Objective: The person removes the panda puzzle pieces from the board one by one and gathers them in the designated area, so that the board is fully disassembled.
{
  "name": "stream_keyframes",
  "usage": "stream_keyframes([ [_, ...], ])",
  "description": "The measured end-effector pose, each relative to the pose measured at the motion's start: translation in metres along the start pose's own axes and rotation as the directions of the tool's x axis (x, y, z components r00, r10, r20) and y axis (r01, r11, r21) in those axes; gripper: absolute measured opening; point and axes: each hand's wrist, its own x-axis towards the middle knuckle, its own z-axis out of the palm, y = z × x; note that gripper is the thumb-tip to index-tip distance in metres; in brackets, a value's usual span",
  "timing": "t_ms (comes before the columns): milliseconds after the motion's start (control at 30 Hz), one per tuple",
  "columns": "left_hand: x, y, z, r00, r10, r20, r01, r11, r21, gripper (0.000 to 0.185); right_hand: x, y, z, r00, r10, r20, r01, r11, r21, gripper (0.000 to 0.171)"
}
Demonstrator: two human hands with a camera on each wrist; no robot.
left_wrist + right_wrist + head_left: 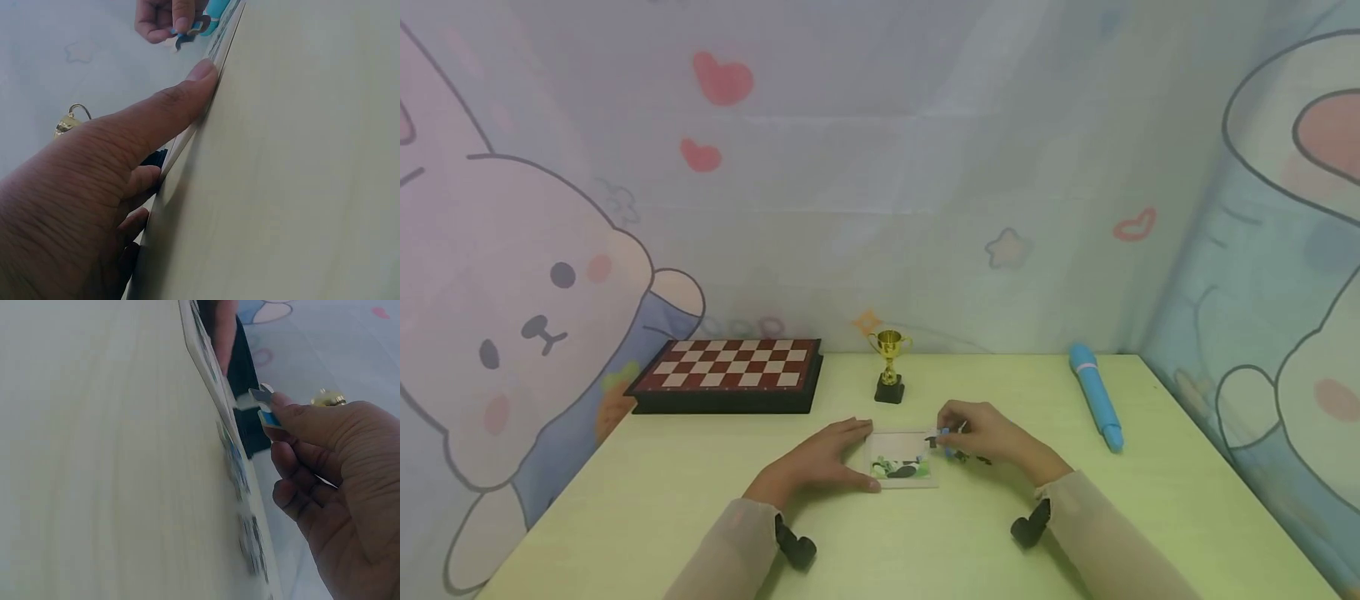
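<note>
A small jigsaw puzzle board [897, 443] lies on the table, its lower part filled with a green, black and white picture and its upper part bare. My left hand [820, 460] rests along its left side, thumb and fingers stretched out, the thumb touching the near left corner. Over the right edge of the board, my right hand [988, 432] pinches a puzzle piece [269, 417] with blue and dark patches between thumb and index finger, held above the surface. Loose puzzle pieces [961, 456] lie right of the board, partly under the right hand.
A red and white chessboard box [730, 367] sits at the back left. Behind the puzzle board stands a gold trophy cup [890, 367] on a black base. A blue pen-shaped object [1097, 398] lies at the back right. A printed curtain [880, 208] hangs behind the table.
</note>
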Motion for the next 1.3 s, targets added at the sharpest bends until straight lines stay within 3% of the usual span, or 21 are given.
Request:
stream_keyframes([
  [400,-0.005,0.001,0.007,1.0,-0.007,0.008,0.008,0.999,-0.046,0.107,-0.061,0.036,-0.032,0.988,0.131,-0.086,-0.129,0.991,0.029,0.013],
  [600,-0.006,-0.001,0.009,1.0,-0.015,0.018,0.015,1.0,-0.015,0.107,-0.086,0.052,-0.039,0.981,0.184,-0.054,-0.176,0.977,0.12,0.015],
  [800,-0.005,-0.001,0.004,1.0,-0.005,-0.011,0.005,1.0,0.004,0.107,-0.089,0.06,-0.048,0.989,0.146,-0.025,-0.14,0.975,0.172,0.014],
  [1000,0.0,-0.003,-0.004,1.0,0.001,-0.012,-0.001,1.0,-0.011,0.108,-0.083,0.058,-0.053,0.994,0.11,-0.021,-0.107,0.99,0.095,0.012],
  [1200,-0.001,-0.002,0.005,1.0,-0.018,-0.018,0.018,0.999,-0.03,0.107,-0.09,0.064,-0.049,0.994,0.105,-0.043,-0.102,0.992,0.07,0.01],
  [1300,0.0,-0.005,0.003,1.0,-0.012,-0.023,0.012,1.0,-0.005,0.108,-0.086,0.065,-0.049,0.993,0.102,-0.051,-0.099,0.993,0.068,0.011],
])
